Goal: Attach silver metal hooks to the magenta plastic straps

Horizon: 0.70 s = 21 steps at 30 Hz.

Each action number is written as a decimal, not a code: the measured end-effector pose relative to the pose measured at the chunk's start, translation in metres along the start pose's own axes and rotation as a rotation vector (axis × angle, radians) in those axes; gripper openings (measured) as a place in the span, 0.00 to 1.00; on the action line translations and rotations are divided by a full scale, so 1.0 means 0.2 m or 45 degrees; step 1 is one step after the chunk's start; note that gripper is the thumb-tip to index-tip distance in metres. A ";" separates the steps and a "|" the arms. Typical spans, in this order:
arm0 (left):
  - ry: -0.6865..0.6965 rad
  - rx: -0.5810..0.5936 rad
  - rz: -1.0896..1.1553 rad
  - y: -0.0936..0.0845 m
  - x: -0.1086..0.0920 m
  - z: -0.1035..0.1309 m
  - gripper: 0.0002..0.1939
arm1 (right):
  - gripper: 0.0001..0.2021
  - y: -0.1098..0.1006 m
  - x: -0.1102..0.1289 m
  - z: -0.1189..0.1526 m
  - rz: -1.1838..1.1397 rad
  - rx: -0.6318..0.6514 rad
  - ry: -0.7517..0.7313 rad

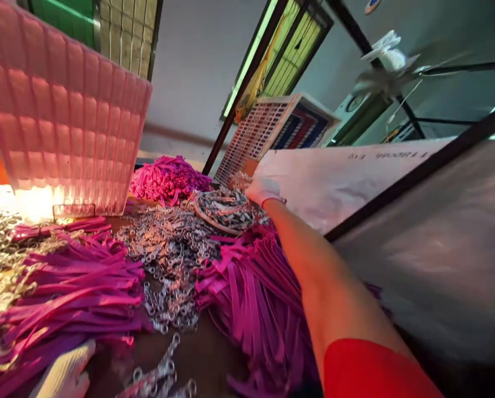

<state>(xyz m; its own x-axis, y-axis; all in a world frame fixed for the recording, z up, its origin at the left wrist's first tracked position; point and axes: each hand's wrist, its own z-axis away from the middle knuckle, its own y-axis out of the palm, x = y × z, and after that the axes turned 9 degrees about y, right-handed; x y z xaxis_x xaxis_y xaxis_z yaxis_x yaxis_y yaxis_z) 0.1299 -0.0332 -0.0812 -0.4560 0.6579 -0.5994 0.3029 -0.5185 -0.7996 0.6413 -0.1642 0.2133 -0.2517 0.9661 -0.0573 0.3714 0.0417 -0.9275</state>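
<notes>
My right hand point(264, 190), in a white glove, reaches far forward over a round basket point(214, 218) heaped with metal clasps point(230, 207). Blurred clasps show at its fingertips; the fingers are too smeared to tell whether they grip any. At the lower left, my gloved left hand point(67, 373) lies low beside a bundle of purple straps point(81, 287), fingers stretched out and nothing visible in them. A loose pile of silver metal clasps point(168, 237) spreads between that bundle and a second bundle of purple straps point(259, 287) under my right arm.
A pink translucent ribbed panel point(73, 116) stands at the left, with a bright glow at its foot. Behind are a magenta strap pile point(170, 179) and a white lattice crate point(264, 127). A dark slanting bar point(421, 177) crosses the right, before a pale sheet point(355, 171).
</notes>
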 end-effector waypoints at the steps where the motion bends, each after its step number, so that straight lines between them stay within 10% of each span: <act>1: -0.004 0.023 -0.006 0.01 0.01 0.00 0.15 | 0.21 -0.04 -0.01 0.06 0.019 0.021 0.014; 7: 0.225 0.046 -0.043 0.03 0.07 -0.01 0.28 | 0.19 -0.02 -0.03 0.79 -0.014 0.021 -0.367; 13: 0.258 0.019 -0.023 -0.01 0.04 0.01 0.27 | 0.27 0.42 -0.01 1.58 0.028 0.320 -0.699; 17: 0.269 -0.062 -0.050 0.01 0.08 -0.01 0.25 | 0.27 0.57 -0.01 1.69 0.025 0.348 -0.866; 21: 0.239 -0.156 -0.081 0.04 0.12 -0.04 0.19 | 0.44 0.49 -0.02 1.61 0.012 0.345 -1.019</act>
<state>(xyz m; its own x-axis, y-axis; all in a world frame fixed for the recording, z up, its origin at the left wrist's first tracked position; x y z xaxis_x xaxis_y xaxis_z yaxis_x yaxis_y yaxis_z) 0.1275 -0.0180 -0.1023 -0.3173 0.7829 -0.5352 0.3832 -0.4104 -0.8275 0.3912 -0.2467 0.0037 -0.8448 0.4899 -0.2151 0.1751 -0.1268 -0.9764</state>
